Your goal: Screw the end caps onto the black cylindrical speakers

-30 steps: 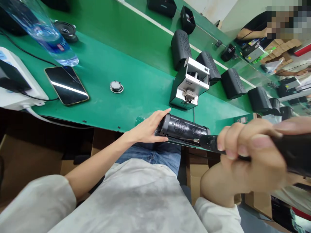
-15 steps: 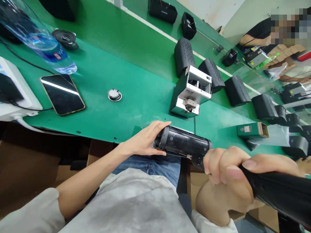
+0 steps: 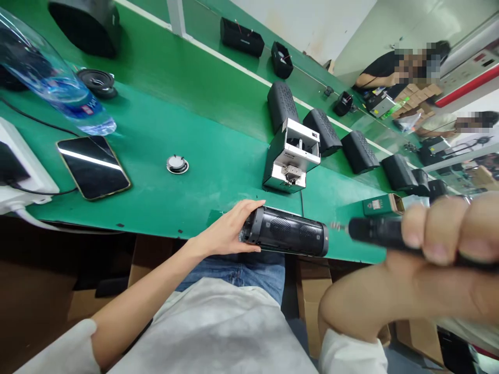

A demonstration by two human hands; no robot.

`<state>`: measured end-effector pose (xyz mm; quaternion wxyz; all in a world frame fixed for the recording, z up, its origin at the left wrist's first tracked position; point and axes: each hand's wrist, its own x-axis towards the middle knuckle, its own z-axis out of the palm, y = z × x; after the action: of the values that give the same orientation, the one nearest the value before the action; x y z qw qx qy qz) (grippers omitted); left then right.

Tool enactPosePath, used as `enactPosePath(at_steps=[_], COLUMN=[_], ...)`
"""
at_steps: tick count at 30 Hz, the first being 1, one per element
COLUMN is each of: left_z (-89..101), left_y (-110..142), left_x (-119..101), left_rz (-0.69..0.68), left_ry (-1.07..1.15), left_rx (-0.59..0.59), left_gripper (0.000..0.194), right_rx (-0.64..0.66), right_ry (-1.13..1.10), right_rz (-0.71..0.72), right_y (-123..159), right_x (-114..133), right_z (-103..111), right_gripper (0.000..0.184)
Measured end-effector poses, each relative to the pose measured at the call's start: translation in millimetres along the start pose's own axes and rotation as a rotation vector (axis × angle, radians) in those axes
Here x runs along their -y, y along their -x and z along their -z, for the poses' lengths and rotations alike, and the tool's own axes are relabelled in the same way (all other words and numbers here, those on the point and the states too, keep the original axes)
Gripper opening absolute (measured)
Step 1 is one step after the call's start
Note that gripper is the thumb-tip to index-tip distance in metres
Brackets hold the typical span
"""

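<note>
From my end, I see my left hand clasping one end of the perforated black cylinder, which lies between both hands at the table edge. My right hand grips a black tool, its metal tip just beside the cylinder's other end. A silver-fronted device stands beyond the left hand.

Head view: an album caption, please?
Left hand gripping a black perforated case at the edge of the green table; right hand holding a black tool, its tip apart from the case.
</note>
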<state>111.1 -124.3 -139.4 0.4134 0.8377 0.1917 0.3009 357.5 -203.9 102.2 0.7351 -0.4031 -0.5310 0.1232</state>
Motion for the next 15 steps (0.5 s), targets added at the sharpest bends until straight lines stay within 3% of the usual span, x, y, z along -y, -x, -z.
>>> enactPosePath(at_steps=[2, 3, 4, 8, 15], left_z=[0.4, 0.4, 0.2, -1.2, -0.4], left_y=[0, 0, 0, 1, 0], left_x=[-1, -1, -1, 0, -1], left_rz=[-0.001, 0.003, 0.007, 0.022, 0.037], left_ry=[0.003, 0.004, 0.003, -0.011, -0.005], left_rx=[-0.006, -0.009, -0.011, -0.009, 0.004], left_gripper=[0.128, 0.130, 0.132, 0.141, 0.140], right_rx=[-0.206, -0.285, -0.341, -0.270, -0.196], right_ry=[-0.003, 0.023, 0.044, 0.115, 0.197], right_rz=[0.247, 0.281, 0.308, 0.250, 0.215], right_y=[-26, -37, -45, -62, -77], right_x=[-35, -54, -74, -127, -151], right_z=[-16, -27, -36, -53, -41], right_gripper=[0.045, 0.024, 0.015, 0.017, 0.033])
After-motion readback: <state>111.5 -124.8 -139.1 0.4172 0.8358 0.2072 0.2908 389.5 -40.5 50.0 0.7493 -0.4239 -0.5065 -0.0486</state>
